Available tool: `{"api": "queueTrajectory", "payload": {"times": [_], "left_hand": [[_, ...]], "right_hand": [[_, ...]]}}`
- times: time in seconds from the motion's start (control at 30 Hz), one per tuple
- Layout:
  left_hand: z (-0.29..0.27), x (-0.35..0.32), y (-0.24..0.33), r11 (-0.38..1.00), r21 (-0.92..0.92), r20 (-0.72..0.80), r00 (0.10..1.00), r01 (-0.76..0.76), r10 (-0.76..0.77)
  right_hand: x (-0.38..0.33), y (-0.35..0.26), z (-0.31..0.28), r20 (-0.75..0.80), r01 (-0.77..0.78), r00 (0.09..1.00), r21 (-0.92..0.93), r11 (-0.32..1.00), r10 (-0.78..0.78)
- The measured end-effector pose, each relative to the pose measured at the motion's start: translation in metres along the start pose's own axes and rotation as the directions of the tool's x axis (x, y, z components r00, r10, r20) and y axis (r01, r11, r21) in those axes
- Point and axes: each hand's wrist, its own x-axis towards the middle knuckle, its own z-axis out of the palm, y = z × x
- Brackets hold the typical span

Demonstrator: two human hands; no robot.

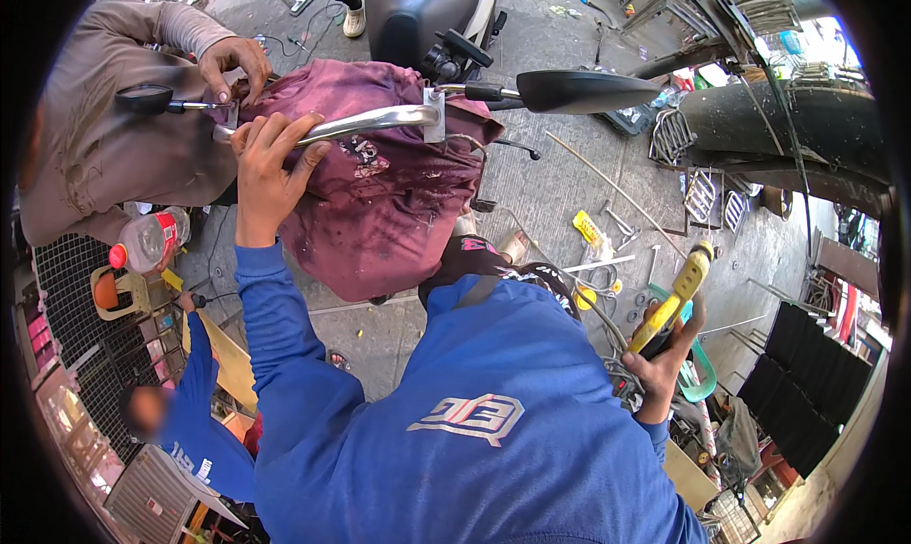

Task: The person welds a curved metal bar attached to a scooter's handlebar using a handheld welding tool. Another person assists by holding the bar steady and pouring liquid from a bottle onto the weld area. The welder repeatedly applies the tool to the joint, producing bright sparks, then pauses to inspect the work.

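Note:
My left hand point(273, 169) is wrapped round a shiny bent metal tube point(370, 120) above a motorcycle's front end. A flat metal plate point(434, 117) stands at the tube's right end, beside the stem of the right mirror point(588, 91). Beneath the tube hangs a stained maroon cloth point(380, 221). Another person's hand point(234, 67) is at the tube's left end, near the left mirror point(147, 99). Off to the right, my right hand point(662, 359) grips a yellow welding electrode holder point(672, 307). A long thin rod point(612, 185) reaches from its jaw end toward the motorcycle.
A co-worker in brown point(133, 117) leans in at the left, near a plastic bottle point(152, 240). Another person in blue point(213, 440) is at lower left. Loose tools and a yellow packet point(590, 233) lie on the concrete floor. Metal racks point(700, 195) stand farther right.

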Motion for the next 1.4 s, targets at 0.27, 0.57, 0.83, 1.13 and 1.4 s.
{"api": "queueTrajectory", "payload": {"times": [0.27, 0.57, 0.83, 1.13, 1.4], "left_hand": [[0.003, -0.001, 0.0, 1.0, 0.018, -0.028, 1.0, 0.011, -0.011], [0.008, 0.0, -0.001, 0.997, 0.072, -0.07, 0.997, 0.012, -0.006], [0.013, 0.001, -0.006, 0.997, 0.073, -0.08, 0.997, -0.016, 0.022], [0.011, 0.0, 0.002, 0.997, 0.045, -0.05, 0.997, 0.06, -0.058], [0.007, 0.003, 0.007, 0.996, 0.003, -0.111, 0.99, 0.087, -0.086]], "right_hand": [[0.007, -0.006, 0.011, 0.097, 0.069, 0.993, 0.038, 0.997, -0.072], [0.007, -0.008, 0.02, 0.145, 0.039, 0.988, 0.121, 0.992, -0.057], [0.015, 0.011, 0.034, 0.255, 0.106, 0.959, 0.08, 0.991, -0.123], [0.015, 0.004, 0.05, 0.12, -0.04, 0.993, 0.179, 0.983, 0.019], [0.02, -0.001, 0.051, 0.11, -0.011, 0.994, 0.204, 0.979, -0.012]]}}
